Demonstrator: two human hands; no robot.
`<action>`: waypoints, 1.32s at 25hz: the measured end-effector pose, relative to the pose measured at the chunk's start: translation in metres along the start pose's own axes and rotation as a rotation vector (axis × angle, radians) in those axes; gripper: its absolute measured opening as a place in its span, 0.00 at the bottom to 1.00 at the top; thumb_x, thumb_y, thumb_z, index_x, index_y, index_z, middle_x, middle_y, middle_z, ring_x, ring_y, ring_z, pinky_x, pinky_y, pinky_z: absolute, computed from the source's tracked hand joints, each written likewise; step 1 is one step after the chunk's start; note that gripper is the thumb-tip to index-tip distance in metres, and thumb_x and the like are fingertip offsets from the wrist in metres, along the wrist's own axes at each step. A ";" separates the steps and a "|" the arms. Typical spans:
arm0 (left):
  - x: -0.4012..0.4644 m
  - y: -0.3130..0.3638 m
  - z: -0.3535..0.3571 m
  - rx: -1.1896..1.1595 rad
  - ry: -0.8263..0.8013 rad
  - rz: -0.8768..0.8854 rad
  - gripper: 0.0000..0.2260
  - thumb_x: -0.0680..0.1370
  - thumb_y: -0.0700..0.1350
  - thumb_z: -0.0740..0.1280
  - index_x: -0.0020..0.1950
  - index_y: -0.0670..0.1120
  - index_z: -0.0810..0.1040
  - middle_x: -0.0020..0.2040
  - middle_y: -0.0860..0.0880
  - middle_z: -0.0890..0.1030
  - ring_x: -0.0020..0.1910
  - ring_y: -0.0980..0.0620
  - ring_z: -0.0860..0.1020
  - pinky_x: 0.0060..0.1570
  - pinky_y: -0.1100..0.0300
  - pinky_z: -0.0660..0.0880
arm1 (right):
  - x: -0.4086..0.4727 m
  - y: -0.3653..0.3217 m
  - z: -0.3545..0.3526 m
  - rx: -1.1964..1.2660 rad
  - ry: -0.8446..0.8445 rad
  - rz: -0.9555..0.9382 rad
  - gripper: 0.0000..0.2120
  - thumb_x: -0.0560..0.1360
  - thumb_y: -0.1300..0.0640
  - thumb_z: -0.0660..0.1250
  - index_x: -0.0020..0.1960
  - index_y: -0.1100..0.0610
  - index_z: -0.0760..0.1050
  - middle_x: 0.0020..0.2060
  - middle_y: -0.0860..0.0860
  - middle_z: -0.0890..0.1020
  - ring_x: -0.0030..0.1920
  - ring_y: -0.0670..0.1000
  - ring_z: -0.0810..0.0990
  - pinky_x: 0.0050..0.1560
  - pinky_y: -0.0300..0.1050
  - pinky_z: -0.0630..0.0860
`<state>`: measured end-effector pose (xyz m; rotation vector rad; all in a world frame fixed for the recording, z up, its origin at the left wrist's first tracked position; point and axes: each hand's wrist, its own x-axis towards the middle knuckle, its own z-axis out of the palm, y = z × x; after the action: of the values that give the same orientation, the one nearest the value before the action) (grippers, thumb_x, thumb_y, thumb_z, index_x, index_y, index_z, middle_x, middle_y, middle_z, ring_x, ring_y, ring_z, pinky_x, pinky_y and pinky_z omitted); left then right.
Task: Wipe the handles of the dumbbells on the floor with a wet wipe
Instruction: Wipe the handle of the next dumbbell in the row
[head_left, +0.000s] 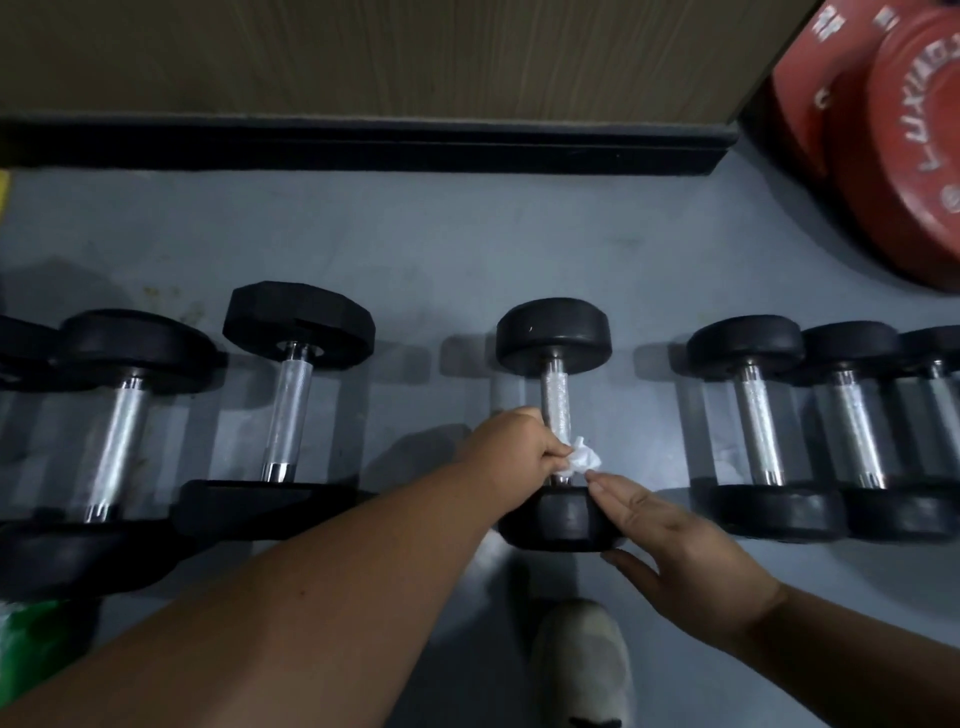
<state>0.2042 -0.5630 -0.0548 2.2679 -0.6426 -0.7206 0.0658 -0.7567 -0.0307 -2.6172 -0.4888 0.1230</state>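
Dumbbell (555, 358) lengthwise toward wall, left hand (514, 447) gripping wipe (584, 460) on handle, right hand (670, 535) flat.

We see a dull blue-grey smooth floor (415, 249), with a black skirting strip (363, 150) along its far edge under a brown wood-grain wall panel (363, 52). The round rubber-ended dumbbells (554, 415) lined across the floor have matt black ends and silvery metal handles with a fine knurled pattern. The crumpled wet wipe (584, 460) is white. At the floor's far right corner the round weight plates (904, 156) are red with pale lettering. A pale grey-beige fabric shoe (584, 660) stands at the near edge.
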 end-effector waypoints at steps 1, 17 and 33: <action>-0.001 0.002 0.000 -0.001 0.006 0.007 0.11 0.74 0.50 0.73 0.56 0.51 0.85 0.46 0.52 0.75 0.50 0.48 0.77 0.53 0.55 0.74 | 0.002 0.006 -0.002 -0.046 -0.005 -0.053 0.30 0.73 0.55 0.75 0.72 0.63 0.73 0.71 0.54 0.75 0.71 0.50 0.74 0.73 0.39 0.66; -0.010 -0.014 -0.020 0.038 -0.003 0.068 0.09 0.76 0.48 0.71 0.56 0.51 0.85 0.46 0.52 0.75 0.47 0.52 0.76 0.49 0.60 0.72 | 0.026 0.006 0.015 -0.032 -0.015 -0.254 0.27 0.78 0.48 0.67 0.73 0.60 0.73 0.72 0.53 0.74 0.72 0.52 0.74 0.73 0.42 0.67; 0.012 -0.025 -0.016 -0.099 0.079 0.051 0.08 0.73 0.45 0.76 0.51 0.45 0.86 0.43 0.54 0.76 0.43 0.55 0.78 0.50 0.57 0.76 | 0.026 0.005 0.030 0.019 0.079 -0.233 0.24 0.78 0.51 0.67 0.71 0.59 0.75 0.72 0.54 0.75 0.71 0.55 0.75 0.72 0.49 0.70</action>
<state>0.2294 -0.5468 -0.0670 2.1701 -0.6112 -0.6218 0.0864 -0.7385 -0.0599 -2.5135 -0.7546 -0.0510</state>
